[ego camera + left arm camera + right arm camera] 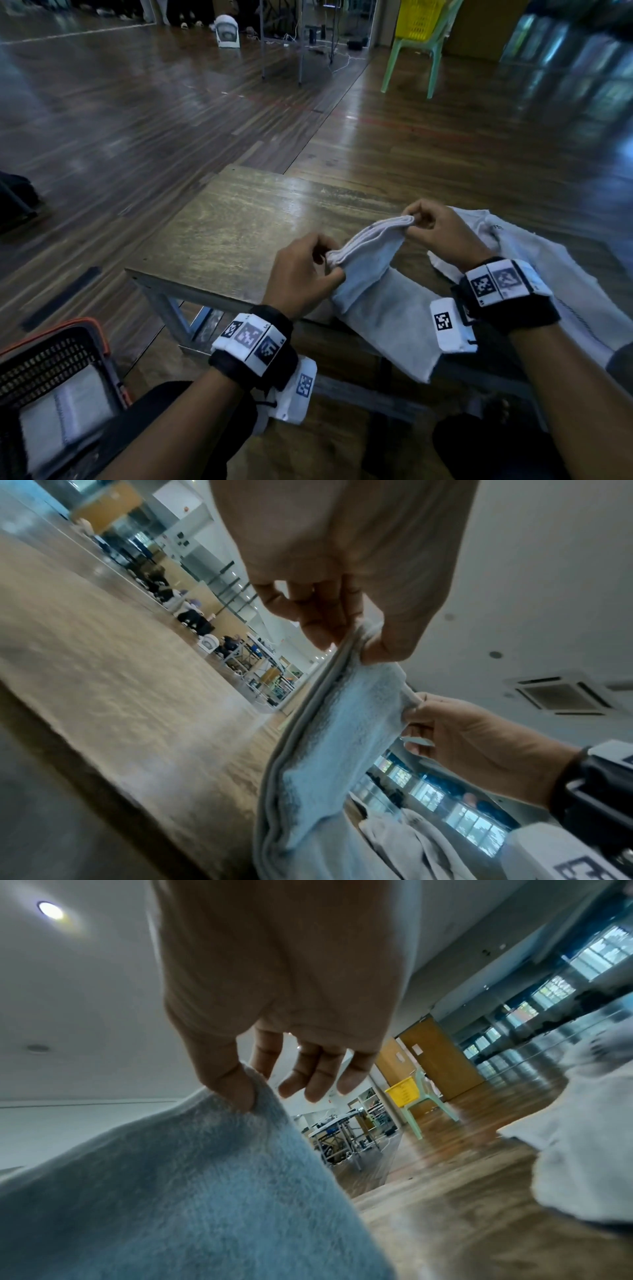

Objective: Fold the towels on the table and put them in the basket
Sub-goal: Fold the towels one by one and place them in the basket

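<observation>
A pale grey towel (373,277) is doubled over and hangs above the wooden table (239,219), its lower end draping past the front edge. My left hand (308,270) pinches its near top corner; my right hand (428,226) pinches the far top corner. In the left wrist view the left hand (356,634) nips the towel (329,750) between thumb and fingers, with the right hand (441,723) beyond. The right wrist view has thumb and forefinger of the right hand (253,1085) on the towel (178,1191). A dark basket (51,363) with an orange rim stands low left, a folded towel (65,414) inside.
More white towels (548,274) lie crumpled on the table's right side, seen as a white heap (582,1137) in the right wrist view. A green plastic chair (414,48) carrying a yellow crate stands far back. My knees sit below the table's front edge.
</observation>
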`<state>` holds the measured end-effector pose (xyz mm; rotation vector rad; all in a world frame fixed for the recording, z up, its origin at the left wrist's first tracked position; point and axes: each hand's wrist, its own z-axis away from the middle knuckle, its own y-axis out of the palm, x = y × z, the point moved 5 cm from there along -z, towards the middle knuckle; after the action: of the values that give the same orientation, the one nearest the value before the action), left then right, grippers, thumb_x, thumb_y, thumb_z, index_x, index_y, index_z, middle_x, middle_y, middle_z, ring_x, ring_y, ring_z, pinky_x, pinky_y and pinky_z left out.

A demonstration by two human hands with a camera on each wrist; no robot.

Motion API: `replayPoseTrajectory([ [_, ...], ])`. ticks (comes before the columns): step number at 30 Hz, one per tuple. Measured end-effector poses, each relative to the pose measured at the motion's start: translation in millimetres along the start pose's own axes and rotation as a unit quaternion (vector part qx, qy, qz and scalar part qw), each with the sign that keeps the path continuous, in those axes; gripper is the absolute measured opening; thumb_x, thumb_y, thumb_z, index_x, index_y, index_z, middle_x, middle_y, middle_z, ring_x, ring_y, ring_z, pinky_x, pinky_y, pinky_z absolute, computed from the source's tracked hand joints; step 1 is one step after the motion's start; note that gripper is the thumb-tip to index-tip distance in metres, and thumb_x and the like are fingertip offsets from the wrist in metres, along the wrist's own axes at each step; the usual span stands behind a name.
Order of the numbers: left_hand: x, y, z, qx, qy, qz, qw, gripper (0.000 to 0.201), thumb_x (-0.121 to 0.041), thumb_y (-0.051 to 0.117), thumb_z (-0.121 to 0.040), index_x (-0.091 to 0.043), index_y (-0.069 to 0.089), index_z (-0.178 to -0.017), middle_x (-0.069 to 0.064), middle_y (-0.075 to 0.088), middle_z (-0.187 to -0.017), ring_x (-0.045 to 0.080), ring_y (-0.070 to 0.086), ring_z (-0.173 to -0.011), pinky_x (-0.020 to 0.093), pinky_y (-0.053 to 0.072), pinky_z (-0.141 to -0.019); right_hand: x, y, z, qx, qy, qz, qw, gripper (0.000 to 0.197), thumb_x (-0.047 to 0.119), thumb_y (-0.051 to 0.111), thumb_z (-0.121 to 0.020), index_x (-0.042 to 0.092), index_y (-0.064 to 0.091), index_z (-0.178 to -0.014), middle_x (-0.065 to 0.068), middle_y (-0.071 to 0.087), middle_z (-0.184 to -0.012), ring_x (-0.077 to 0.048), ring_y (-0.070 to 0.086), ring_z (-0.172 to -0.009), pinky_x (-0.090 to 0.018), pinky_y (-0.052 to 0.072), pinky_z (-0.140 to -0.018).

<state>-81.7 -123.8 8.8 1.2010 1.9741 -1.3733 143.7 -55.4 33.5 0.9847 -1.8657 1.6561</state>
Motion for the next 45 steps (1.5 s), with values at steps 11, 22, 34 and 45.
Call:
replayPoseTrajectory([
  [11,-47.7,99.2,39.8,0.158,0.169,-0.129,0.964,0.024,-0.037,0.047,-0.067,-0.024,0.059,-0.083,-0.007,0.063,-0.082,0.02,0.058,-0.081,0.031,0.034,-0.072,-82.6,-23.4,60.8,0.024,0.166,-0.067,0.984,0.011,0.008,0.056,-0.088,0.005,0.062,-0.08,-0.002,0.058,-0.071,-0.008,0.051,-0.062,-0.011,0.043,-0.054],
  [22,-42.5,140.3,59.5,0.26,0.226,-0.214,0.914,0.024,-0.026,0.071,-0.06,-0.023,0.058,-0.08,-0.006,0.065,-0.077,0.021,0.059,-0.073,0.033,0.039,-0.067,-111.9,-17.9,73.6,0.085,0.198,-0.011,0.977,0.009,-0.002,0.06,-0.085,0.004,0.059,-0.092,-0.01,0.06,-0.083,-0.011,0.053,-0.063,-0.005,0.045,-0.05],
  [34,-47.7,141.5,32.8,0.302,0.157,-0.192,0.92,0.03,-0.046,0.053,-0.078,-0.029,0.062,-0.101,-0.01,0.064,-0.098,0.012,0.055,-0.097,0.034,0.036,-0.089,-113.5,-19.5,79.2,0.039,0.172,0.183,0.967,0.008,0.023,0.063,-0.082,0.028,0.064,-0.075,0.012,0.061,-0.073,-0.009,0.058,-0.08,-0.04,0.047,-0.087],
  [45,-1.7,151.4,-28.8,0.338,0.146,-0.26,0.893,0.035,-0.032,0.046,-0.093,-0.034,0.053,-0.127,-0.012,0.041,-0.145,0.011,0.035,-0.134,0.037,0.023,-0.102,-41.6,15.8,150.6,0.143,0.055,0.289,0.945,0.032,0.03,0.038,-0.097,0.025,0.053,-0.125,0.005,0.052,-0.13,-0.017,0.041,-0.12,-0.043,0.031,-0.097],
])
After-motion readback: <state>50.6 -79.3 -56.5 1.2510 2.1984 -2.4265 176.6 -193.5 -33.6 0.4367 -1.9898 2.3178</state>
